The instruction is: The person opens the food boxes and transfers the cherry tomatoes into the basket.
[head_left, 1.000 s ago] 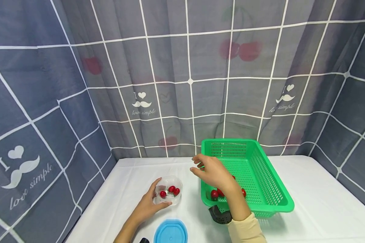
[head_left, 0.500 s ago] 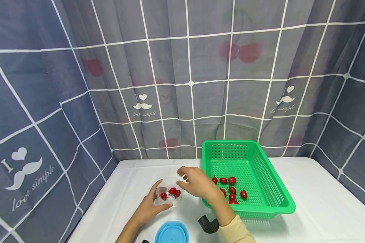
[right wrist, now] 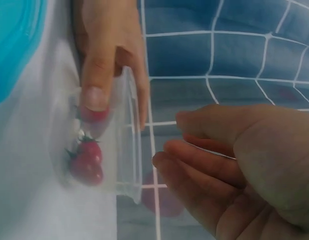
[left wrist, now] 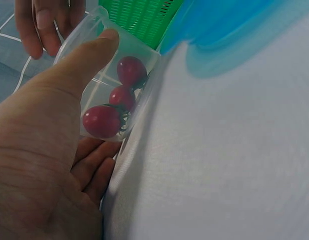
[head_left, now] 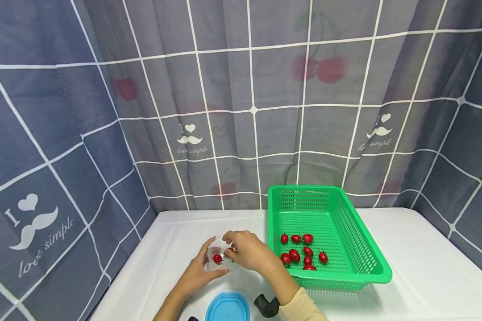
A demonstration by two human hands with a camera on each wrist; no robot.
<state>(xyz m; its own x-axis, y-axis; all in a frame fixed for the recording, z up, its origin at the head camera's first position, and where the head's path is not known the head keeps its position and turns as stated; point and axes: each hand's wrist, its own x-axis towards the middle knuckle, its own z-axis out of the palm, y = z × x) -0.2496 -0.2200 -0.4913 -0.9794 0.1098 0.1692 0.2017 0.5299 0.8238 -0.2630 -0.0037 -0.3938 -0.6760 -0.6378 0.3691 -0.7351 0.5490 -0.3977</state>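
Note:
My left hand (head_left: 194, 274) grips a small clear plastic container (right wrist: 128, 165) from its left side, thumb in front and fingers round the back. Several cherry tomatoes (left wrist: 102, 121) with green stems lie at the bottom, as both wrist views show. My right hand (head_left: 247, 252) hovers over the container's right side and hides part of it in the head view. Its fingers are loosely bent, and in the right wrist view nothing sits between thumb and fingertips (right wrist: 187, 120), which stand just off the container's rim.
A green perforated basket (head_left: 341, 280) stands to the right, with several more cherry tomatoes (head_left: 294, 255) in its near left part. The blue lid (head_left: 227, 307) lies on the white tablecloth (head_left: 176, 232) in front of the container. A grey checked curtain (head_left: 233, 133) hangs behind.
My right hand has moved left from above the basket to over the container, uncovering the tomatoes in the basket. The left hand and container have stayed put.

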